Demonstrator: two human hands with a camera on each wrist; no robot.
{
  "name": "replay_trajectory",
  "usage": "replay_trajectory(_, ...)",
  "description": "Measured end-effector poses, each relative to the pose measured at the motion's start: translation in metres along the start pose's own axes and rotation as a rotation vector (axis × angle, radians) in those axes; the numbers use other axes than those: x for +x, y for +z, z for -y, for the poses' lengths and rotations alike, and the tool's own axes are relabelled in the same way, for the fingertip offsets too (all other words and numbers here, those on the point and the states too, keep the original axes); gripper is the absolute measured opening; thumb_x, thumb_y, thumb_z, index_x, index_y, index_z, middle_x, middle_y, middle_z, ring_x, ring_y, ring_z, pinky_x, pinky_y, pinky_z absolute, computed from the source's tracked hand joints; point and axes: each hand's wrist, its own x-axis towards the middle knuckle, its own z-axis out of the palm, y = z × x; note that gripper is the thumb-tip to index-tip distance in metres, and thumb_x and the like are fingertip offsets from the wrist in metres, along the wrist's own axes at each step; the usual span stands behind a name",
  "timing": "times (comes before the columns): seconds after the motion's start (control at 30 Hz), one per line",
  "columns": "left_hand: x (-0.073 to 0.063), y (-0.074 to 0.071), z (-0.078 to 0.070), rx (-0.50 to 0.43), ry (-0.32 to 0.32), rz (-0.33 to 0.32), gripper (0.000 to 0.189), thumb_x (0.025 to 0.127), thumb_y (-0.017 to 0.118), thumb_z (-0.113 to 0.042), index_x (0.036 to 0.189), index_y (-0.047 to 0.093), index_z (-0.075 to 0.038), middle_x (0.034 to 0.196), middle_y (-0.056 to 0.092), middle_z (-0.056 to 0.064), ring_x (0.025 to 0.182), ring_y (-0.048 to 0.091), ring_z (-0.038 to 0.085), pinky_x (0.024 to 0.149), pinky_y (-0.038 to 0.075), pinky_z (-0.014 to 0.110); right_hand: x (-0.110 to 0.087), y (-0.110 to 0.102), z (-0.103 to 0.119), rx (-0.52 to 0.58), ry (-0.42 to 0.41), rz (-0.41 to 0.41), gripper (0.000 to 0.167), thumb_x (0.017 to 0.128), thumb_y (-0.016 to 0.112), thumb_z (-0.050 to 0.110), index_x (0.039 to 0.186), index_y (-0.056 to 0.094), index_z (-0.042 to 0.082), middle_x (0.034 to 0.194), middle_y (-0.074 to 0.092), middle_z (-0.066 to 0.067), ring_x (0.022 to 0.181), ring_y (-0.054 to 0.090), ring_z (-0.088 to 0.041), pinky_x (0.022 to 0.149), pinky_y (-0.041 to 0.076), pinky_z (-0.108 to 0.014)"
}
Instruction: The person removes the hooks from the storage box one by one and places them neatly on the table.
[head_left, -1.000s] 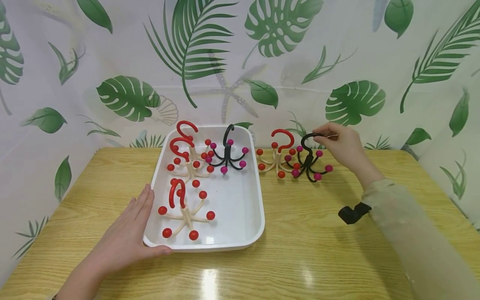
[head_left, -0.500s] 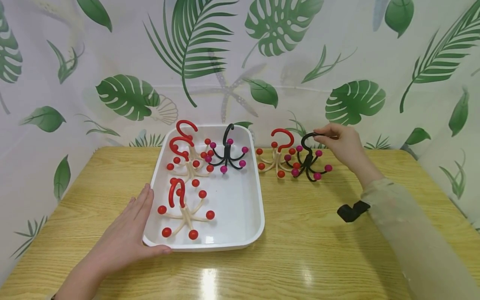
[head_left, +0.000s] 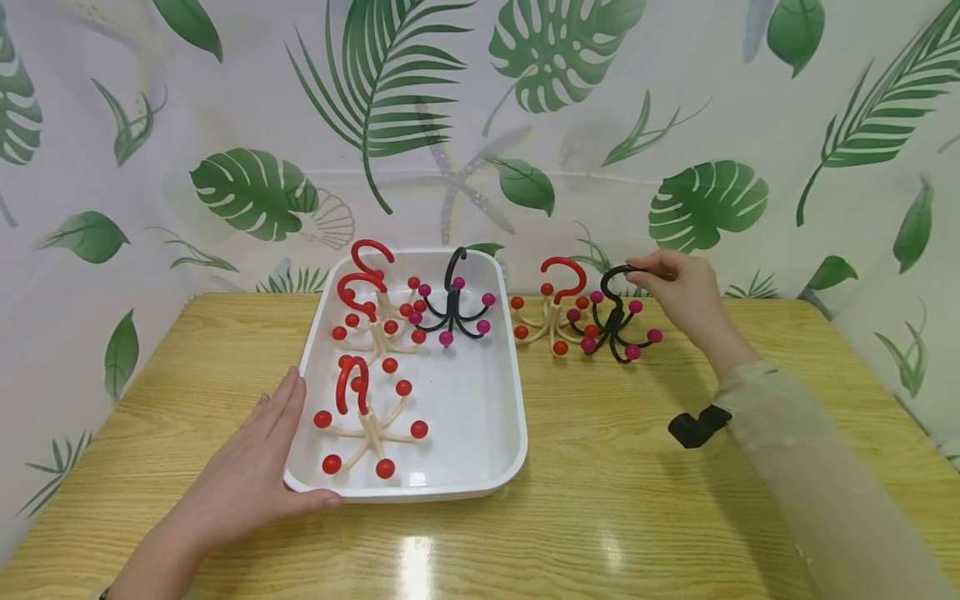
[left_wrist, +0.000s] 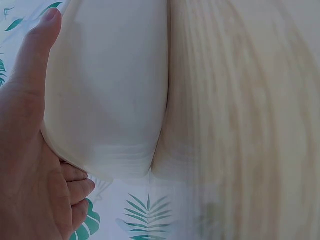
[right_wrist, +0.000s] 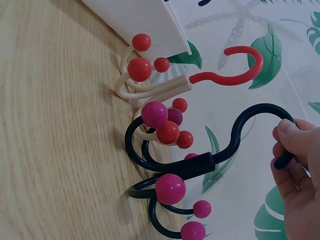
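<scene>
My right hand point(head_left: 682, 296) pinches the curved top of a black hook hanger point(head_left: 615, 321) with magenta ball tips; its curved prongs rest on or just above the table. In the right wrist view, thumb and fingers meet on that black hook point(right_wrist: 262, 110). Beside it stands a cream hanger with a red hook point(head_left: 555, 317), its balls close among the black one's prongs. My left hand point(head_left: 247, 467) lies with straight fingers along the left wall of a white tray point(head_left: 480, 483), thumb at its front corner. In the left wrist view the hand point(left_wrist: 40, 165) touches the tray's outer side point(left_wrist: 110, 100).
Inside the tray, cream hangers with red hooks stand along the left side, the nearest one point(head_left: 371, 429) at the front. Another black hanger point(head_left: 453, 308) with magenta balls stands at the tray's back right. A leaf-patterned cloth point(head_left: 585, 192) hangs behind the wooden table point(head_left: 600, 483).
Almost nothing differs. The whole head view shifts very slightly left, while both hands and the hangers keep their places.
</scene>
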Motion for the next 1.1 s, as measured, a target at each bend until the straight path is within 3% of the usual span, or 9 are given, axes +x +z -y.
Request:
replay_trajectory(0.27, 0.0, 0.0, -0.001, -0.005, -0.006, 0.007, 0.138, 0.058, 0.06, -0.085, 0.153, 0.002, -0.004, 0.16, 0.0, 0.012, 0.142, 0.012, 0.039, 0.109, 0.022, 0.059, -0.002, 0.001, -0.001, -0.012, 0.013, 0.016, 0.027, 0.091, 0.066, 0.023, 0.111, 0.07, 0.005, 0.103, 0.07, -0.012, 0.08, 0.06, 0.003, 0.067, 0.047, -0.012)
replay_trajectory(0.4, 0.0, 0.001, -0.001, -0.002, -0.008, 0.005, 0.138, 0.058, 0.06, -0.085, 0.153, 0.002, -0.004, 0.16, 0.0, 0.013, 0.142, 0.012, 0.039, 0.109, 0.023, 0.059, -0.002, 0.002, 0.001, -0.053, 0.028, 0.04, 0.032, 0.091, 0.065, 0.029, 0.116, 0.068, 0.009, 0.109, 0.068, -0.012, 0.091, 0.064, -0.011, 0.071, 0.048, -0.017)
replay_trajectory(0.53, 0.0, 0.001, 0.0, 0.003, -0.008, 0.007, 0.138, 0.058, 0.061, -0.085, 0.153, 0.002, -0.005, 0.16, -0.001, 0.012, 0.142, 0.012, 0.039, 0.109, 0.022, 0.058, -0.001, 0.005, 0.01, -0.042, 0.013, 0.045, 0.04, 0.09, 0.066, 0.034, 0.122, 0.063, 0.01, 0.118, 0.065, -0.011, 0.108, 0.059, -0.024, 0.089, 0.048, -0.033)
replay_trajectory(0.67, 0.001, 0.0, -0.001, 0.0, -0.006, 0.008, 0.137, 0.059, 0.061, -0.084, 0.153, 0.002, -0.004, 0.16, -0.001, 0.012, 0.142, 0.011, 0.039, 0.109, 0.022, 0.059, 0.002, 0.011, 0.026, 0.007, -0.045, 0.012, 0.042, 0.089, 0.068, 0.03, 0.126, 0.06, 0.009, 0.124, 0.06, -0.009, 0.118, 0.052, -0.025, 0.1, 0.042, -0.044)
replay_trajectory(0.9, 0.0, 0.0, -0.001, -0.005, 0.004, 0.004, 0.137, 0.059, 0.062, -0.083, 0.153, 0.001, -0.004, 0.16, -0.002, 0.012, 0.142, 0.012, 0.039, 0.109, 0.022, 0.059, 0.003, 0.033, 0.062, 0.043, -0.218, -0.014, 0.036, 0.088, 0.069, 0.018, 0.121, 0.062, 0.004, 0.119, 0.062, -0.008, 0.114, 0.055, -0.022, 0.099, 0.044, -0.037)
replay_trajectory(1.1, 0.0, 0.0, 0.0, -0.01, 0.007, -0.002, 0.137, 0.059, 0.062, -0.083, 0.153, 0.001, -0.004, 0.16, -0.002, 0.012, 0.142, 0.012, 0.039, 0.109, 0.023, 0.059, -0.008, 0.066, 0.095, 0.137, -0.355, 0.12, 0.038, 0.084, 0.073, 0.01, 0.119, 0.061, 0.001, 0.115, 0.062, -0.01, 0.107, 0.057, -0.023, 0.095, 0.048, -0.035)
